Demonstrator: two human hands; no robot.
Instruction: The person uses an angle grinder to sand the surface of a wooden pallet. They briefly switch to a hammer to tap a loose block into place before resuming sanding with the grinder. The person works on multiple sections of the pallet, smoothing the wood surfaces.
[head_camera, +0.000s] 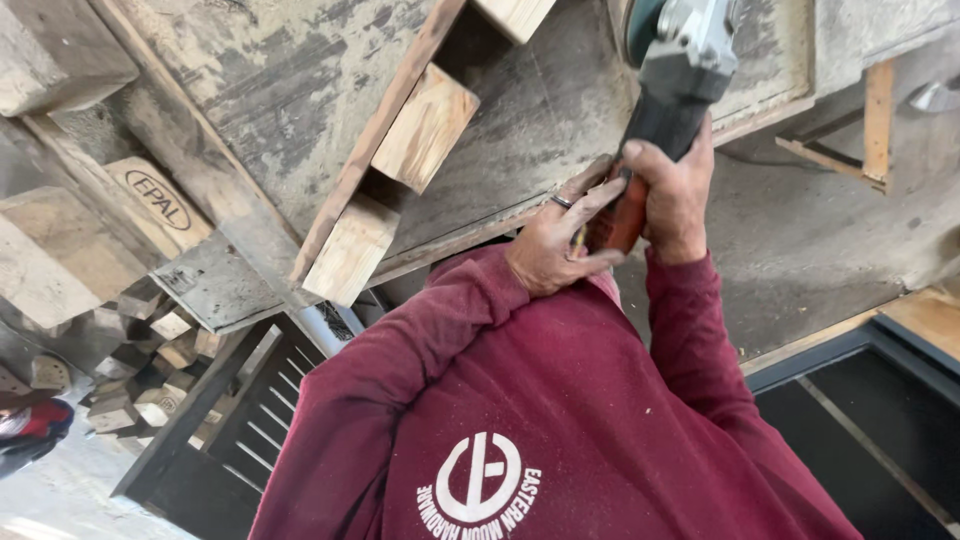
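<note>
Single view only, head-worn camera; no second view to share the scene with. You look steeply down own chest: maroon sweatshirt (560, 420) fills lower centre, very close. Frame rolled, so tabletop (280, 90) and wooden blocks (425, 125) slant across upper half. Hands sit near, upper right of centre, around grinder (672, 75), whose head is cut by top edge. Floor at right edge.
</note>
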